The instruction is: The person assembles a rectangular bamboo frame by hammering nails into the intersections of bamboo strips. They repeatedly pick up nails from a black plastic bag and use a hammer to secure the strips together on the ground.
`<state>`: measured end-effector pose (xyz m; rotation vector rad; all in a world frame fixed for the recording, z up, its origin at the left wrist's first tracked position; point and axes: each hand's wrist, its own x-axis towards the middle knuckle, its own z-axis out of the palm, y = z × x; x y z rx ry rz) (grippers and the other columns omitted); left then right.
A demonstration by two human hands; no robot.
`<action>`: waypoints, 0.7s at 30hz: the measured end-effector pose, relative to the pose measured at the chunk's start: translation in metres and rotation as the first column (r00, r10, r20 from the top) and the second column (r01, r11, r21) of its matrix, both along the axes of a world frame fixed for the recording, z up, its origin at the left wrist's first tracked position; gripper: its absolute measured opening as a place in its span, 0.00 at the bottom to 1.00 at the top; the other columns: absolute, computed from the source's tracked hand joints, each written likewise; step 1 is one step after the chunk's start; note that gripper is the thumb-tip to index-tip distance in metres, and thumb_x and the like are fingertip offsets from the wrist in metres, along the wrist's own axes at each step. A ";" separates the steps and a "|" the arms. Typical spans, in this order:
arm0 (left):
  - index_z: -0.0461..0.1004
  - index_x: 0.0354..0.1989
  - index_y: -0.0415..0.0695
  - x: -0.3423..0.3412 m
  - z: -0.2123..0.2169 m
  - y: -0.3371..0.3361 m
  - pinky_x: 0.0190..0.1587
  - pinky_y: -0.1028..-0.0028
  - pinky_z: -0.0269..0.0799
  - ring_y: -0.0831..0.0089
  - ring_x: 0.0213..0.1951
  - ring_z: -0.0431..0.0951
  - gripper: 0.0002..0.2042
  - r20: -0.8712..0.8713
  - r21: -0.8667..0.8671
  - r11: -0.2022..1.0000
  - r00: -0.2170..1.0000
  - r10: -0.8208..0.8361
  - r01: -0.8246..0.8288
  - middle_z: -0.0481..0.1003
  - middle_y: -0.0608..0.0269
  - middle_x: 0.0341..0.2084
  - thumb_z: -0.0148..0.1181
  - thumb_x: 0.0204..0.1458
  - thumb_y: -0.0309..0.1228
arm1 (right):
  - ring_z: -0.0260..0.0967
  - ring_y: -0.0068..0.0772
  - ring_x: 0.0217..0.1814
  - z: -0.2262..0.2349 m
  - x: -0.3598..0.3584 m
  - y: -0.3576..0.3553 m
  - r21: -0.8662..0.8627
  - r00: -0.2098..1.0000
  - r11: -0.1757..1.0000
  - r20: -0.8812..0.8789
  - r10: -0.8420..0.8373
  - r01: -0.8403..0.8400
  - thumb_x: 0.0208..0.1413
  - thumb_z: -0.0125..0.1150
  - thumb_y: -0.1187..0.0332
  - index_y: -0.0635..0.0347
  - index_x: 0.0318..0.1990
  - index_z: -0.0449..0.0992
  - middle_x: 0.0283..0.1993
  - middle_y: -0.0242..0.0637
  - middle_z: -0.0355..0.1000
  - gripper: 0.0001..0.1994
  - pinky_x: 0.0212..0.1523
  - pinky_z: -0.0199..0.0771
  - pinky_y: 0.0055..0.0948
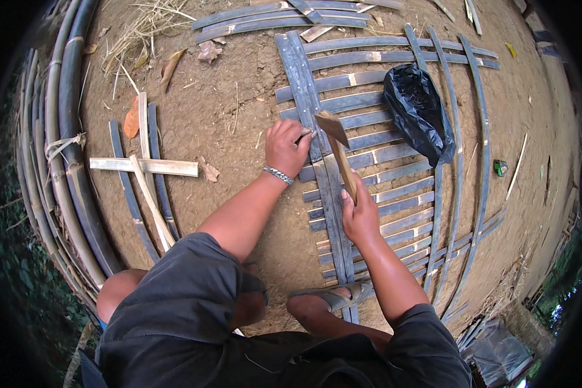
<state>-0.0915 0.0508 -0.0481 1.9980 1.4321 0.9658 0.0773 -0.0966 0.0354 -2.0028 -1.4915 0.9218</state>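
Note:
My left hand [287, 149] is closed in a pinch at the left edge of a broad dark bamboo strip [302, 84]. Between its fingertips is something small and thin that looks like a nail, mostly hidden by the fingers. A hatchet [344, 163] with a wooden handle is gripped in my right hand [359, 213]. Its metal head hangs over the strip, just right of my left fingertips. The strip lies lengthwise across several thinner bamboo slats [362, 121], forming a grid on the ground. Small light dots, like nail heads, run along the strip's far part.
A black plastic bag [427, 126] with small dark pieces inside lies open on the slats. A green-black tape measure [500, 168] rests on the soil to the right. Bamboo poles [77, 187] line the left side; loose strips [168, 167] lie crossed nearby. My sandalled foot [330, 299] is beside the grid.

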 end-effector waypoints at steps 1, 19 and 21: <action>0.80 0.29 0.44 0.001 0.000 0.000 0.45 0.61 0.68 0.59 0.40 0.77 0.04 0.012 0.002 1.000 1.000 0.001 -0.001 0.78 0.62 0.33 0.71 0.48 0.28 | 0.73 0.63 0.60 -0.003 0.001 -0.004 0.022 1.000 1.000 0.014 0.006 -0.006 0.66 0.57 0.71 0.54 0.70 0.64 0.63 0.54 0.73 0.25 0.56 0.76 0.51; 0.82 0.33 0.44 -0.005 0.002 -0.001 0.48 0.63 0.70 0.55 0.40 0.77 0.04 0.034 -0.090 0.996 0.999 0.000 0.004 0.78 0.60 0.33 0.70 0.50 0.28 | 0.75 0.67 0.56 0.014 0.005 0.002 -0.099 0.991 0.988 -0.052 -0.121 0.115 0.68 0.57 0.67 0.52 0.71 0.64 0.56 0.60 0.76 0.25 0.53 0.77 0.50; 0.81 0.33 0.43 -0.012 0.005 -0.002 0.48 0.60 0.71 0.53 0.41 0.77 0.05 0.093 -0.037 0.999 0.996 0.002 0.002 0.78 0.59 0.34 0.68 0.49 0.28 | 0.75 0.68 0.56 0.022 0.009 0.003 -0.101 0.984 0.984 -0.079 -0.157 0.149 0.68 0.57 0.66 0.53 0.71 0.64 0.55 0.61 0.76 0.25 0.53 0.77 0.49</action>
